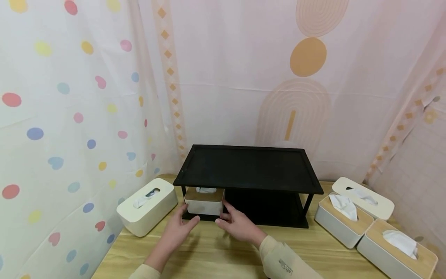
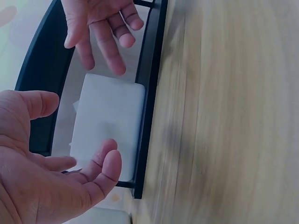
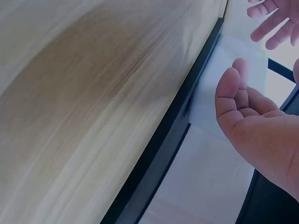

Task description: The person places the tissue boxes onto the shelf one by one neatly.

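Note:
A white tissue box (image 1: 203, 207) with a wood-look lid sits at the left end of the lower level of a black two-level shelf rack (image 1: 244, 166). The rack's top hides its rear part. My left hand (image 1: 177, 228) is at the box's left front corner, fingers spread and loosely bent. At the right front corner is my right hand (image 1: 240, 224), its fingertips close to the box's side; contact is unclear. The left wrist view shows the box's white front (image 2: 107, 112) between both hands, with neither gripping it. Relaxed fingers of the right hand (image 3: 257, 112) appear in the right wrist view.
An all-white tissue box (image 1: 148, 207) stands left of the rack on the wooden table (image 1: 216, 255). To the right are another all-white box (image 1: 378, 199) and two wood-lidded ones (image 1: 343, 221), tissues poking out. Patterned curtains (image 1: 223, 77) hang behind and at the sides.

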`<state>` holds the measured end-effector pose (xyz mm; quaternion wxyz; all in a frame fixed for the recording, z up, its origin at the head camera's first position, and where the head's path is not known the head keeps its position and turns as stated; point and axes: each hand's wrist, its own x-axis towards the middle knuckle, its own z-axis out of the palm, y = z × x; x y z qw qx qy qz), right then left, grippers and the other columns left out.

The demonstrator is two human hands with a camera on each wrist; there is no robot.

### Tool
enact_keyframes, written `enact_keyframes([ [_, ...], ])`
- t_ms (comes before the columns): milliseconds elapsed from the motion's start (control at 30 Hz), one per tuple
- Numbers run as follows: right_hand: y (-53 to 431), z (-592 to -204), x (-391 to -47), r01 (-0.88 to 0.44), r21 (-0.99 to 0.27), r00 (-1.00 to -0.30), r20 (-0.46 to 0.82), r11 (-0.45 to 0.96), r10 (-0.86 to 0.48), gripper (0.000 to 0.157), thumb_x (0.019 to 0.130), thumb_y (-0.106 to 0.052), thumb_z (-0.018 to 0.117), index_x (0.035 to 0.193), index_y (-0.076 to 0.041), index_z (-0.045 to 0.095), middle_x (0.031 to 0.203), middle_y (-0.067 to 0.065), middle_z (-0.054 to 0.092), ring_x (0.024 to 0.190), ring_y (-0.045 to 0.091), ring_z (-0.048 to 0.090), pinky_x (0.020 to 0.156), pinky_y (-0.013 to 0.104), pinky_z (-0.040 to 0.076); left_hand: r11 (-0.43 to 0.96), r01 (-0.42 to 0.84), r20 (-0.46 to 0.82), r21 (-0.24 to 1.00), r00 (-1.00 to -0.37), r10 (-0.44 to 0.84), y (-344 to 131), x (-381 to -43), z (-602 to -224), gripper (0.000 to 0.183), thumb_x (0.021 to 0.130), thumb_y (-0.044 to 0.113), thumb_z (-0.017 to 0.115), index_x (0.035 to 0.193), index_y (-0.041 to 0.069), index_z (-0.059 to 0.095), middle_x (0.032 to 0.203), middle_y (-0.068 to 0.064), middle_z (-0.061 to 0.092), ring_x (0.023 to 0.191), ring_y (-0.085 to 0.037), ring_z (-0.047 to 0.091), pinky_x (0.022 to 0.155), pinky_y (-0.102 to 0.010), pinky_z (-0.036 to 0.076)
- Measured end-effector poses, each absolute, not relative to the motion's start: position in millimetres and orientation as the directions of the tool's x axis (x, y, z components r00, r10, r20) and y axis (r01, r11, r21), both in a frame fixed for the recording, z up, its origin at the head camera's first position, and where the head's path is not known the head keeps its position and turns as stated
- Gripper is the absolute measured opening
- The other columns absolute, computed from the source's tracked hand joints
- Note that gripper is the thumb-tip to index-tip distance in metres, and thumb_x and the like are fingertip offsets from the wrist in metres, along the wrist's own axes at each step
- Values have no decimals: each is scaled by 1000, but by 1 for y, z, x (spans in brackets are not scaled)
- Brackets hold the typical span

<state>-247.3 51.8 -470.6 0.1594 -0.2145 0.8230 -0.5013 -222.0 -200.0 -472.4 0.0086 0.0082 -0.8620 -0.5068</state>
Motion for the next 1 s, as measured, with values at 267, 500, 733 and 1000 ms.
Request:
enact_keyframes([
  [267, 95, -471, -227, -226, -857, -837, -73, 464, -542, 85, 108, -47, 61, 170, -5, 22, 149, 20, 65, 133, 35, 65, 109, 56, 53, 473, -23, -37, 881, -999, 19, -195, -206, -475, 66, 102, 34, 73, 152, -6, 52, 156, -29, 54, 97, -19, 69, 73, -32, 56],
  [500, 166, -472, -195, -317, -799, -861, 16, 511, -508, 80, 108, -39, 65, 167, 0, 28, 140, 23, 69, 105, 12, 69, 84, 32, 58, 489, 17, -78, 872, -982, 173, -185, -191, -476, 65, 103, 38, 72, 149, -4, 55, 151, -31, 57, 92, -18, 67, 70, -31, 56],
  [733, 244, -464, -169, -444, -535, -892, 343, 718, -295, 69, 99, -23, 77, 155, 3, 47, 126, 19, 76, 85, 5, 67, 66, 26, 55, 517, 89, -112, 851, -932, 346, -171, -186, -477, 69, 105, 45, 68, 150, -5, 54, 149, -29, 59, 96, -17, 63, 73, -30, 53],
  [1000, 324, -431, -175, -172, -280, -936, 346, 945, -68, 81, 94, -38, 82, 152, 9, 50, 140, 37, 63, 117, 61, 62, 88, 70, 54, 495, 109, -153, 862, -875, 460, -151, -184, -479, 62, 106, 40, 67, 150, -4, 55, 131, -14, 68, 91, -17, 57, 71, -29, 48],
])
